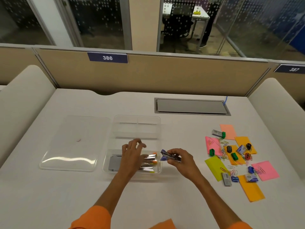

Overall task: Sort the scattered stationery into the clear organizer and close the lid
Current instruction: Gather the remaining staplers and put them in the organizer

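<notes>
my right hand fingers pinch a purple stapler: rigid, light, best gripped mid-body. my left hand is spread open, empty, over the organizer.

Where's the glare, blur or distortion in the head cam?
Head view: a bright glare streak on the near edge of the clear lid; the left hand has motion-blurred fingertips above the clear organizer; the right hand holding the purple stapler is sharper; the wide-angle lens bows the partition; the organizer's clear walls are low-contrast against the white desk.
</notes>
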`<state>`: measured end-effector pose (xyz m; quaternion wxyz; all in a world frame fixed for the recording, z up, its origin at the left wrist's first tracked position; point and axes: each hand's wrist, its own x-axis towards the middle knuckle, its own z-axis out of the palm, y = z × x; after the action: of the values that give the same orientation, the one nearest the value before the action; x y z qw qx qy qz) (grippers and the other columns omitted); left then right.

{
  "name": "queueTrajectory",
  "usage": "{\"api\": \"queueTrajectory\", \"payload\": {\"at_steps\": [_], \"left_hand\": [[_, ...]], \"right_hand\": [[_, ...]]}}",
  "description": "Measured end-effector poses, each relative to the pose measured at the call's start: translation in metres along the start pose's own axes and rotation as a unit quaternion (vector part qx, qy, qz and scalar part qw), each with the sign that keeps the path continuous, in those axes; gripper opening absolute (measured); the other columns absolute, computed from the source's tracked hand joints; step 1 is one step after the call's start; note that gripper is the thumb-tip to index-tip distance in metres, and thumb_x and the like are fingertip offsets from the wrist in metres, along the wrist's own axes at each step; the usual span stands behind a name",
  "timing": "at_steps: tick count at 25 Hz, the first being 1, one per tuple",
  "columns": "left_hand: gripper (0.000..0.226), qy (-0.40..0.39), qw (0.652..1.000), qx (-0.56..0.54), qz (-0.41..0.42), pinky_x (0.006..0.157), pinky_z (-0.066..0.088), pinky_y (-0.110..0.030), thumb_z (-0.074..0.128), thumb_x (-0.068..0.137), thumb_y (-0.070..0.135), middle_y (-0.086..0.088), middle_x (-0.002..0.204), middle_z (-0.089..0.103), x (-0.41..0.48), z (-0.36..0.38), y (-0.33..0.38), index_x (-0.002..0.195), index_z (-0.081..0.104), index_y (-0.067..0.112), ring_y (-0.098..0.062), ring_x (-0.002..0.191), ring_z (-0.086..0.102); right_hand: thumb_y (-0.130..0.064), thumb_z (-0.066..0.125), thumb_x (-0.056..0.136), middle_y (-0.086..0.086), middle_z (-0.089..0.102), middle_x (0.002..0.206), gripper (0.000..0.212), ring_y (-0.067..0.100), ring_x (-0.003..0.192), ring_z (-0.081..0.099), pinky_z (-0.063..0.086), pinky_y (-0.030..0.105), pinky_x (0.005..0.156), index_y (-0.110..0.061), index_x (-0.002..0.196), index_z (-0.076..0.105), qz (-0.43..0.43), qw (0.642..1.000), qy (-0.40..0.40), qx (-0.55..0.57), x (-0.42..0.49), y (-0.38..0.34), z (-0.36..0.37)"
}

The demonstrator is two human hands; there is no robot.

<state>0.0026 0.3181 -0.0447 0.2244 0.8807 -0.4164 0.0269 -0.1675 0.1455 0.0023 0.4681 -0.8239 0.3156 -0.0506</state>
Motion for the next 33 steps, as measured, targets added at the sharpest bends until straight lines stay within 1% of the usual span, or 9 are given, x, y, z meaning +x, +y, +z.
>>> {"api": "queueTrajectory", "payload": {"at_steps": [5, 8, 11, 15, 19, 22, 24, 28, 33], "left_hand": [[0.028, 0.083, 0.991, -0.065, -0.083, 0.091, 0.036, -0.036, 0.068, 0.089, 0.027, -0.001, 0.126, 0.054, -0.006, -0.023, -0.030, 0.115, 0.058, 0.022, -0.020, 0.114, 0.052], [0.026, 0.092, 0.988, -0.072, -0.099, 0.092, 0.034, -0.032, 0.066, 0.090, 0.025, -0.001, 0.125, 0.053, -0.013, -0.031, -0.045, 0.115, 0.057, 0.023, -0.019, 0.114, 0.052], [0.025, 0.091, 0.989, -0.074, -0.094, 0.089, 0.032, -0.029, 0.066, 0.090, 0.024, 0.001, 0.124, 0.052, -0.021, -0.033, -0.054, 0.114, 0.057, 0.023, -0.017, 0.112, 0.052], [0.026, 0.082, 0.992, -0.066, -0.076, 0.089, 0.035, -0.030, 0.066, 0.090, 0.024, 0.000, 0.124, 0.053, -0.026, -0.033, -0.057, 0.114, 0.058, 0.022, -0.018, 0.112, 0.054], [0.027, 0.072, 0.994, -0.063, -0.061, 0.092, 0.039, -0.034, 0.066, 0.090, 0.026, -0.001, 0.126, 0.055, -0.023, -0.029, -0.057, 0.116, 0.058, 0.022, -0.019, 0.114, 0.054], [0.033, 0.058, 0.994, -0.066, -0.062, 0.099, 0.040, -0.037, 0.065, 0.091, 0.030, -0.004, 0.134, 0.055, -0.016, -0.024, -0.054, 0.121, 0.058, 0.020, -0.023, 0.121, 0.054], [0.039, 0.039, 0.995, -0.064, -0.063, 0.104, 0.038, -0.041, 0.062, 0.093, 0.035, -0.006, 0.142, 0.050, -0.009, -0.021, -0.049, 0.129, 0.055, 0.019, -0.024, 0.128, 0.050], [0.058, 0.006, 0.998, -0.040, -0.043, 0.112, 0.030, -0.045, 0.040, 0.096, 0.053, -0.007, 0.153, 0.039, 0.005, -0.013, -0.028, 0.142, 0.045, 0.017, -0.025, 0.139, 0.039], [0.070, -0.012, 1.000, -0.028, 0.004, 0.116, 0.025, -0.047, 0.024, 0.096, 0.060, -0.008, 0.157, 0.033, 0.026, 0.001, 0.015, 0.148, 0.039, 0.015, -0.027, 0.144, 0.031]], "right_hand": [[-0.028, 0.071, 0.081, -0.013, 0.066, 0.098, 0.023, 0.009, 0.093, 0.056, 0.035, 0.031, 0.089, -0.029, 0.104, 0.066, -0.119, 0.975, -0.063, -0.177, 0.014, -0.038, 0.049], [-0.025, 0.066, 0.083, -0.004, 0.065, 0.097, 0.019, 0.017, 0.094, 0.055, 0.031, 0.030, 0.080, -0.022, 0.102, 0.065, -0.175, 0.941, -0.091, -0.274, 0.019, -0.050, 0.079], [-0.030, 0.064, 0.087, 0.002, 0.066, 0.100, 0.020, 0.022, 0.095, 0.055, 0.032, 0.031, 0.083, -0.018, 0.102, 0.064, -0.195, 0.916, -0.106, -0.333, 0.021, -0.049, 0.098], [-0.033, 0.066, 0.085, 0.003, 0.069, 0.091, 0.016, 0.024, 0.088, 0.058, 0.028, 0.027, 0.075, -0.019, 0.092, 0.067, -0.199, 0.903, -0.093, -0.369, 0.026, -0.045, 0.104], [-0.036, 0.068, 0.082, 0.004, 0.070, 0.085, 0.019, 0.024, 0.082, 0.058, 0.035, 0.029, 0.074, -0.018, 0.086, 0.069, -0.202, 0.889, -0.090, -0.402, 0.031, -0.046, 0.103], [-0.039, 0.068, 0.079, 0.000, 0.068, 0.083, 0.023, 0.018, 0.076, 0.053, 0.042, 0.031, 0.073, -0.017, 0.086, 0.069, -0.199, 0.927, -0.055, -0.313, 0.031, -0.039, 0.092], [-0.041, 0.066, 0.082, -0.003, 0.066, 0.098, 0.030, 0.015, 0.091, 0.056, 0.042, 0.029, 0.083, -0.019, 0.102, 0.068, -0.209, 0.942, 0.011, -0.264, 0.032, -0.029, 0.077], [-0.046, 0.055, 0.091, -0.001, 0.052, 0.137, 0.046, 0.017, 0.125, 0.047, 0.033, 0.034, 0.102, -0.023, 0.131, 0.053, -0.191, 0.930, 0.092, -0.300, 0.037, -0.012, 0.040], [-0.050, 0.047, 0.094, -0.001, 0.034, 0.153, 0.053, 0.017, 0.139, 0.033, 0.024, 0.040, 0.111, -0.024, 0.140, 0.043, -0.128, 0.930, 0.111, -0.327, 0.034, 0.011, -0.005]]}}
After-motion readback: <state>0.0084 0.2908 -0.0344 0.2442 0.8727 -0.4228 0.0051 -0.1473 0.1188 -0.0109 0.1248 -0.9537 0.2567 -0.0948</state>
